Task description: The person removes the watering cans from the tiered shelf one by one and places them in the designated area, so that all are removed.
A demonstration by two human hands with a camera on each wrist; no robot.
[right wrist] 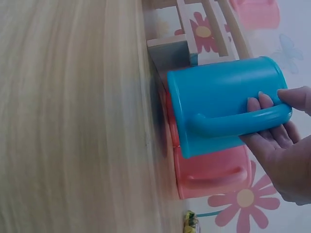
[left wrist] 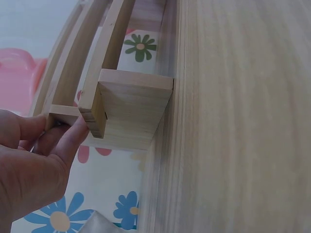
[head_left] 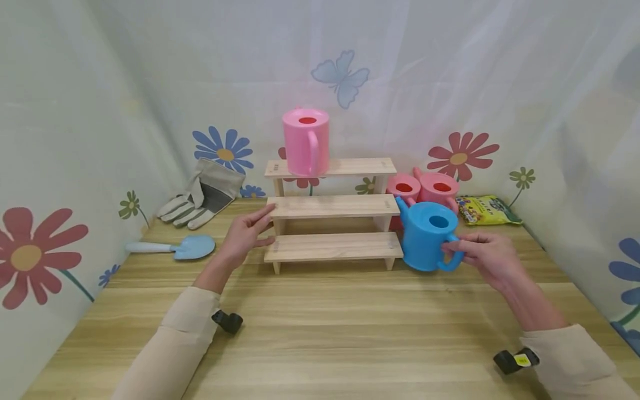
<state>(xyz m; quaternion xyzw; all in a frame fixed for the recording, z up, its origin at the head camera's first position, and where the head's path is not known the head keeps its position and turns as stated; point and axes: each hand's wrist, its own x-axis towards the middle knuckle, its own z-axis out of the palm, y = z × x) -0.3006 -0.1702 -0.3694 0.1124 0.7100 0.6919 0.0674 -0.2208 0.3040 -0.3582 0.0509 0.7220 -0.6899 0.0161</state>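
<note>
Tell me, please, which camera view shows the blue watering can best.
The head view: the blue watering can shows its spout, top opening and handle there. The right wrist view shows body and handle larger, gripped by the right hand, but not the opening. The left wrist view does not show it.

Blue trowel (head_left: 193,248), left of left hand (head_left: 243,236). Glove (head_left: 205,191) beyond same hand (single or pair, can't tell). Yellow packet (head_left: 487,210) beyond right hand (head_left: 490,256).

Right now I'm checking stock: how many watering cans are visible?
4: a pink can on the top shelf, two pink cans behind the blue can, which the right hand holds. More could be hidden.
</note>
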